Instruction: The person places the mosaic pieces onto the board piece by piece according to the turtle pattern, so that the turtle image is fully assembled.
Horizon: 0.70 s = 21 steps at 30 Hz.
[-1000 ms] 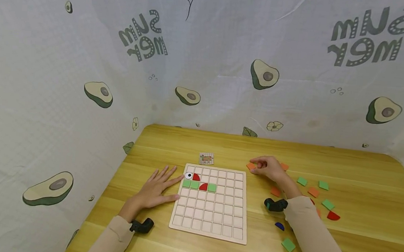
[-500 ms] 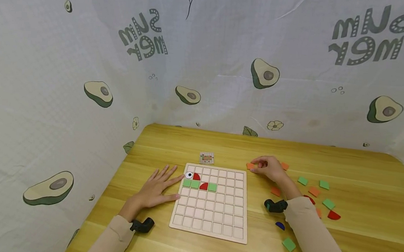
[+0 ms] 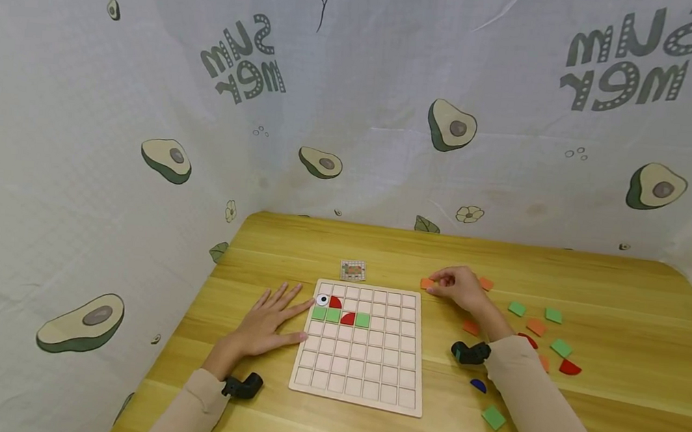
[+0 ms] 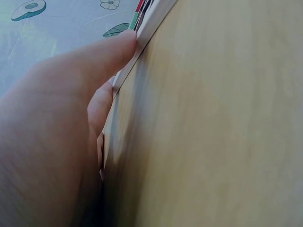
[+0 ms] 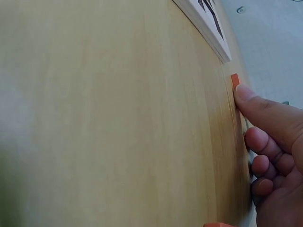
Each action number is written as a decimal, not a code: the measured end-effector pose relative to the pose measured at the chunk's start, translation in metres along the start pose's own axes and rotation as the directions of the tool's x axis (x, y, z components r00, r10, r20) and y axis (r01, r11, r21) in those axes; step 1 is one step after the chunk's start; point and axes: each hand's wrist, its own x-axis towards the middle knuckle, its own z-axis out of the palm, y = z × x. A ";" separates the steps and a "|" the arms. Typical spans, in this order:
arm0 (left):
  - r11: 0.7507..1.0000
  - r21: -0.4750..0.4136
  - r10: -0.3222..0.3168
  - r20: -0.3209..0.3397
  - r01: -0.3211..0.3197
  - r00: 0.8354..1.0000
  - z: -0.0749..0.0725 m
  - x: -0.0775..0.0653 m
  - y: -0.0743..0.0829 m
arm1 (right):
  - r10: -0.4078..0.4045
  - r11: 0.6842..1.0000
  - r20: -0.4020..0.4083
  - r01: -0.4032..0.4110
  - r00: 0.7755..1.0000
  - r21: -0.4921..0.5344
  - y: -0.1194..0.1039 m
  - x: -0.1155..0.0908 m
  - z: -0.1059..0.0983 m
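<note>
My right hand [image 3: 460, 288] is beyond the right back corner of a pale wooden grid board [image 3: 360, 404]. Its thumb and forefinger pinch an orange square tile [image 3: 426, 284] low over the table; the right wrist view shows the thumb against the orange tile [image 5: 235, 79], other fingers curled. On the board's left side my left hand [image 3: 262, 325] lies with spread fingers, thumb and forefinger touching the edge. The left wrist view shows the thumb [image 4: 120, 47] against that edge. A round eye tile [image 3: 323, 300], green squares [image 3: 363, 320] and red quarter-circles [image 3: 347, 319] occupy the grid's upper left.
A small picture card [image 3: 353, 270] lies behind the board. Loose orange, green and red tiles [image 3: 569, 367] are scattered on the right, with a blue half-round tile [image 3: 478, 385] and a green square tile [image 3: 494, 418] nearer the front. A patterned curtain [image 3: 380, 109] hangs behind the table.
The orange tile between my right thumb and forefinger has turned slightly, so its edges now run straighter to the board. My left hand has stayed in place.
</note>
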 end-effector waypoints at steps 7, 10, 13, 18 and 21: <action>1.000 -0.002 -0.001 -0.003 0.001 1.000 0.001 0.001 -0.001 | -0.019 1.000 -0.015 0.018 1.000 -0.025 -0.003 -0.001 -0.001; 1.000 -0.003 0.005 -0.011 -0.005 1.000 0.001 0.001 -0.001 | -0.028 0.999 -0.018 0.027 0.999 -0.035 -0.004 -0.001 -0.001; 1.000 -0.001 0.012 -0.017 -0.012 1.000 0.000 0.001 -0.001 | -0.028 0.999 -0.015 0.028 0.999 -0.039 -0.004 -0.001 -0.002; 1.000 -0.001 0.018 -0.017 -0.018 1.000 0.000 0.000 0.000 | -0.017 0.999 -0.018 0.016 1.000 -0.037 -0.003 -0.002 -0.002; 1.000 -0.007 0.015 -0.013 -0.015 1.000 0.000 0.000 0.000 | -0.012 0.999 -0.025 0.011 1.000 -0.038 -0.005 -0.005 -0.001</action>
